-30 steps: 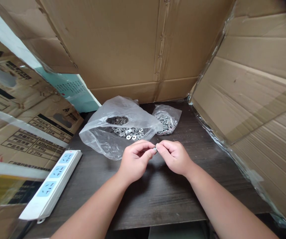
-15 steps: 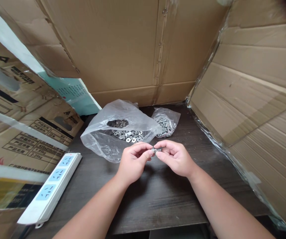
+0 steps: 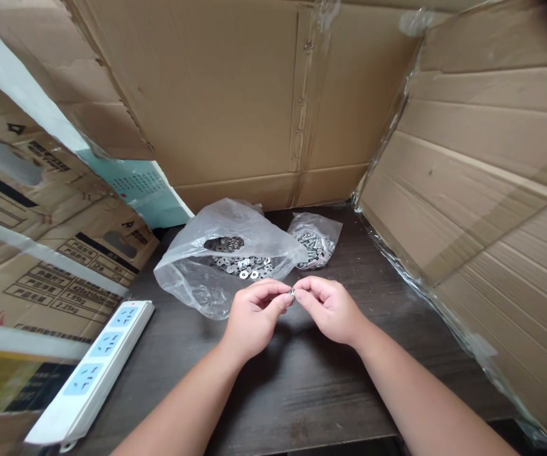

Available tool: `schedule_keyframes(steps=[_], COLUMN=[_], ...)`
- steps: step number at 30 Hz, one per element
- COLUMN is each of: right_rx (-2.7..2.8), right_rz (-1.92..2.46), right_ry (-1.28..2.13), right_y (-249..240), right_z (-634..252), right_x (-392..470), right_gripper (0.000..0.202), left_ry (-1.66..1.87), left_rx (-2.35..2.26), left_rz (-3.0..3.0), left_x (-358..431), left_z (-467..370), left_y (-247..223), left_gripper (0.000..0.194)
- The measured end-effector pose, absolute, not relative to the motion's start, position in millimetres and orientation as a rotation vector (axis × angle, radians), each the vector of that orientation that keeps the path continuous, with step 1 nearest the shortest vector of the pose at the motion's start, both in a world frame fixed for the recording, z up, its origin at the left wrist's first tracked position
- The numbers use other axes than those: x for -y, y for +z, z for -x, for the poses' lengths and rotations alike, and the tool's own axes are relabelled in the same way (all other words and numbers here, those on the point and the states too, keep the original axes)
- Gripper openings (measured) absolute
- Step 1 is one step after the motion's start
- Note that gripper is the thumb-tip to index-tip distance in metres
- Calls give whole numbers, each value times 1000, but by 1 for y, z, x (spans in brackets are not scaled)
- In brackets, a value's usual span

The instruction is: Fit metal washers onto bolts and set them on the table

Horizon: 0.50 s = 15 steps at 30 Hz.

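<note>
Above the dark table (image 3: 330, 386), my left hand (image 3: 257, 316) and my right hand (image 3: 330, 310) meet at their fingertips. Both pinch a small metal piece (image 3: 291, 293), mostly covered by the fingers; it looks like a screw with a washer. Behind my left hand lies an open clear plastic bag (image 3: 182, 266) with many flat metal washers (image 3: 249, 266) inside. A smaller clear bag (image 3: 318, 237) of metal screws sits to its right, beyond my right hand.
A white power strip (image 3: 111, 373) lies at the left. Cardboard walls (image 3: 225, 95) rise at the back and on both sides. A light green printed sheet (image 3: 144, 187) leans at the back left.
The screw shaft that showed between the fingers is now mostly hidden, and my right fingertips are closer around the metal piece. The view has shifted slightly.
</note>
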State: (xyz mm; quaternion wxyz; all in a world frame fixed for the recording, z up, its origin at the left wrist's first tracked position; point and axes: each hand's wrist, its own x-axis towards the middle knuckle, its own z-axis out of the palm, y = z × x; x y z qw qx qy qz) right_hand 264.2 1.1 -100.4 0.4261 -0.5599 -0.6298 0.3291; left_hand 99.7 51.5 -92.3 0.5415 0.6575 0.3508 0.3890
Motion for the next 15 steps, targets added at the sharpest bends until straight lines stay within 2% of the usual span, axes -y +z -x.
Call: schedule_keyframes(steps=[5, 10, 15], right_rx=[1641, 1648, 1565], right_rz=[1413, 1460, 1391], right_ry=[681, 617, 687], right_y=[-100, -102, -100], right_z=[-263, -263, -267], right_x=[0, -2, 1], right_gripper=[38, 47, 40], left_ry=[946, 936, 935], left_rx=[-854, -831, -830], left_rz=[-1572, -1563, -1432], left_x=[-51, -49, -49], left_z=[-101, -102, -100], left_y=[-93, -92, -87], left_gripper=[21, 22, 23])
